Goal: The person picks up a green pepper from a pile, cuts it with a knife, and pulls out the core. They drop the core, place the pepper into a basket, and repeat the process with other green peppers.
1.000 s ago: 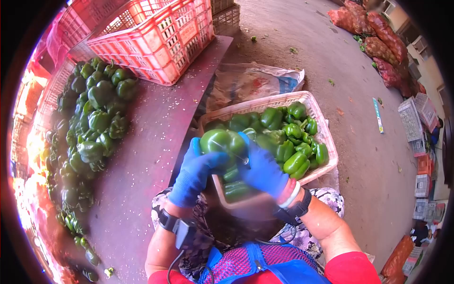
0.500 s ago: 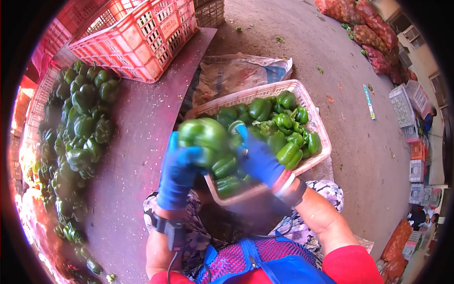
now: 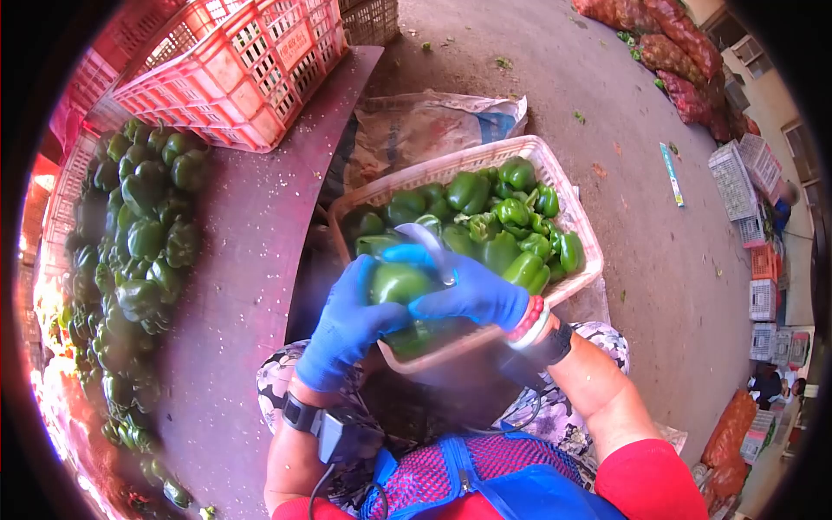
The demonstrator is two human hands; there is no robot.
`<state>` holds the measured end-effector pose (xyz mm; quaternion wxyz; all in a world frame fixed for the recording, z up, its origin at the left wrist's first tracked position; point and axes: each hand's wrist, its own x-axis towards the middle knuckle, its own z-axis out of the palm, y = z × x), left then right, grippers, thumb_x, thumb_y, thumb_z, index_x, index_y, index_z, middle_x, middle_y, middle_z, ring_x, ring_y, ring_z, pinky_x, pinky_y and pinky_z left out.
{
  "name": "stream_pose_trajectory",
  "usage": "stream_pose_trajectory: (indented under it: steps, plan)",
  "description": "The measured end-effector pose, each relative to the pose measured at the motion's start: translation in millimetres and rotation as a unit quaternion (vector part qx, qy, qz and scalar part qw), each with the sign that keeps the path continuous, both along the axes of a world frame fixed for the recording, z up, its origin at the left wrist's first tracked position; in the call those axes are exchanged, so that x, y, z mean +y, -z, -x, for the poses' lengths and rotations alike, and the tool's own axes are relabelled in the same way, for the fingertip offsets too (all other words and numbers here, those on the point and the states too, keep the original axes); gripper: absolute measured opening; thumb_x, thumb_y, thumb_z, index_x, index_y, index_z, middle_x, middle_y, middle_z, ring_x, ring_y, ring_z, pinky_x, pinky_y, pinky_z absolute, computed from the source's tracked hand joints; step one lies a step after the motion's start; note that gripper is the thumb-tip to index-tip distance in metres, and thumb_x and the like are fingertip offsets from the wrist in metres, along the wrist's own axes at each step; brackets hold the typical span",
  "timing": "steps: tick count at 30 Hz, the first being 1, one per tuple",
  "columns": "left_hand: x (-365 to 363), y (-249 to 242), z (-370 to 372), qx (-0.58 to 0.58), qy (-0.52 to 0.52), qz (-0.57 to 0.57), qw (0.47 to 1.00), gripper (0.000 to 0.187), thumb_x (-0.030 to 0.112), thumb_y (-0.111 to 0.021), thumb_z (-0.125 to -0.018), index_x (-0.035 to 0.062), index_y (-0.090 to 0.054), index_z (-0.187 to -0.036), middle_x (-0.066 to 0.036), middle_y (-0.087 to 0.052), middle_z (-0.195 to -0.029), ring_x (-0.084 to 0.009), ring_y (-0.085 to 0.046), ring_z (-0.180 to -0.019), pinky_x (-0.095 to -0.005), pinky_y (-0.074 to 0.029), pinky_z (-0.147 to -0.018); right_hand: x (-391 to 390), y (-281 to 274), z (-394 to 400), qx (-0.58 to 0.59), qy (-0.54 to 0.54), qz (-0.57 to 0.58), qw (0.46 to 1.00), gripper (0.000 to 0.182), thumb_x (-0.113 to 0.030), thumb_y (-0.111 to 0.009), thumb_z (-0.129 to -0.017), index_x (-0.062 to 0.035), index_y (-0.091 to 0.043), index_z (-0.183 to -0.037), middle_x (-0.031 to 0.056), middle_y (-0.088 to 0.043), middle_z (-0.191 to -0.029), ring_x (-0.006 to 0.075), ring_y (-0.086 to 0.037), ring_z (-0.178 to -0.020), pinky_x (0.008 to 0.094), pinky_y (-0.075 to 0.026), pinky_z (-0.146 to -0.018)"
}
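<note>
My left hand [image 3: 342, 321], in a blue glove, is wrapped round a green bell pepper [image 3: 403, 283] above the near left part of a pink plastic crate [image 3: 568, 212]. My right hand [image 3: 477, 290], also gloved in blue, meets it from the right and grips a small curved knife [image 3: 421, 232]. The blade lies over the pepper's far side, and its handle is mostly hidden by my fingers. My right thumb presses against the pepper. More green bell peppers [image 3: 498, 251] fill the crate beneath my hands.
A long heap of bell peppers [image 3: 143, 238] lies on the reddish board [image 3: 230, 347] at left. Red crates [image 3: 251, 82] stand beyond it. A worn sack [image 3: 425, 130] lies behind the pepper crate. Filled net sacks [image 3: 680, 56] and stacked crates [image 3: 737, 186] line the right side.
The pepper has moved right and nearer, and my two hands have come together round it. The knife has turned, so its curved blade shows over the pepper. The view has shifted slightly.
</note>
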<state>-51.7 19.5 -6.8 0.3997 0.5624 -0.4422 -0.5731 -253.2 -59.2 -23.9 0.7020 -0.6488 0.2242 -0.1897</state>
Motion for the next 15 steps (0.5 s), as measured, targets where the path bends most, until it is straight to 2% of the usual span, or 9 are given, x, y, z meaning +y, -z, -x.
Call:
stream_pose_trajectory:
  steps: [3,4,5,7,9,10,12,14,15]
  plan:
    - [-1.2,-12.4,-3.7,0.213,-0.006,-0.105,0.971,0.052,0.006,-0.062,-0.066,0.0006,-0.057,-0.117,-0.007,-0.063,-0.105,-0.0163,-0.062,-0.098,-0.0284,-0.051,-0.087,5.0,-5.3,5.4,-0.033,0.011,-0.128,0.991,0.098,-0.017,-0.077,-0.079,-0.0072,-0.019,-0.158,0.0117,-0.051,-0.142,0.0211,-0.048,-0.130,0.0335,-0.035,-0.113]
    - [-1.7,-28.4,-0.1,0.296,-0.022,-0.109,0.949,0.048,0.005,-0.062,-0.065,0.0014,-0.059,-0.113,-0.005,-0.061,-0.103,-0.0174,-0.060,-0.091,-0.0291,-0.050,-0.082,7.8,-7.8,6.5,-0.064,0.023,-0.192,0.979,0.095,-0.017,-0.076,-0.079,-0.0058,-0.023,-0.157,0.0118,-0.052,-0.141,0.0212,-0.049,-0.130,0.0341,-0.036,-0.112]
    - [-2.9,-4.2,-15.7,0.265,0.006,-0.086,0.960,0.052,0.011,-0.062,-0.066,-0.0011,-0.058,-0.117,-0.009,-0.062,-0.105,-0.0193,-0.061,-0.093,-0.0306,-0.050,-0.086,10.6,-10.3,7.6,-0.094,0.036,-0.253,0.962,0.091,-0.017,-0.075,-0.079,-0.0044,-0.027,-0.155,0.0119,-0.053,-0.140,0.0214,-0.050,-0.129,0.0347,-0.037,-0.112]
    - [-10.4,3.9,-29.7,0.371,0.052,-0.058,0.925,0.055,0.016,-0.062,-0.067,-0.0027,-0.058,-0.118,-0.012,-0.064,-0.107,-0.0215,-0.063,-0.096,-0.0322,-0.051,-0.088,7.9,-1.2,12.8,-0.173,0.031,-0.337,0.925,0.084,-0.020,-0.074,-0.080,-0.0031,-0.034,-0.153,0.0126,-0.055,-0.138,0.0225,-0.053,-0.127,0.0360,-0.039,-0.111]
    - [-11.2,-7.3,-23.8,0.487,-0.031,-0.014,0.873,0.057,0.018,-0.070,-0.068,-0.0034,-0.059,-0.119,-0.018,-0.068,-0.107,-0.0277,-0.067,-0.093,-0.0339,-0.054,-0.084,7.0,10.9,18.8,-0.220,0.059,-0.385,0.894,0.075,-0.024,-0.070,-0.084,-0.0021,-0.040,-0.149,0.0135,-0.058,-0.135,0.0239,-0.058,-0.124,0.0362,-0.044,-0.108]
    - [-15.9,13.2,-25.5,0.332,-0.150,0.054,0.930,0.057,0.020,-0.076,-0.068,-0.0036,-0.059,-0.117,-0.017,-0.069,-0.104,-0.0278,-0.069,-0.089,-0.0336,-0.056,-0.082,5.2,7.9,18.4,-0.231,0.070,-0.385,0.891,0.075,-0.025,-0.070,-0.085,-0.0025,-0.040,-0.149,0.0137,-0.059,-0.135,0.0241,-0.058,-0.123,0.0361,-0.045,-0.107]
    - [-17.3,21.7,-41.0,0.150,-0.255,0.113,0.948,0.054,0.026,-0.069,-0.076,-0.0021,-0.059,-0.121,-0.020,-0.066,-0.115,-0.0362,-0.064,-0.102,-0.0433,-0.053,-0.089,-4.9,0.0,14.9,-0.192,0.098,-0.356,0.909,0.073,-0.028,-0.070,-0.086,-0.0030,-0.041,-0.148,0.0128,-0.060,-0.133,0.0227,-0.060,-0.118,0.0354,-0.047,-0.104]
    - [-18.8,28.5,-58.5,-0.056,-0.288,0.178,0.939,0.052,0.032,-0.062,-0.084,-0.0006,-0.059,-0.126,-0.023,-0.062,-0.127,-0.0446,-0.060,-0.115,-0.0530,-0.051,-0.096,-30.2,3.2,0.8,0.029,0.187,-0.169,0.967,0.068,-0.030,-0.077,-0.084,-0.0027,-0.048,-0.139,0.0131,-0.062,-0.124,0.0210,-0.062,-0.111,0.0344,-0.049,-0.097]
    - [-20.0,30.0,-62.7,-0.128,-0.301,0.190,0.926,0.051,0.031,-0.063,-0.084,0.0004,-0.059,-0.125,-0.023,-0.062,-0.127,-0.0451,-0.059,-0.115,-0.0536,-0.051,-0.097,-44.0,26.7,-6.8,0.075,0.201,-0.036,0.976,0.069,-0.031,-0.079,-0.081,-0.0026,-0.050,-0.137,0.0145,-0.063,-0.122,0.0246,-0.062,-0.110,0.0363,-0.049,-0.097]
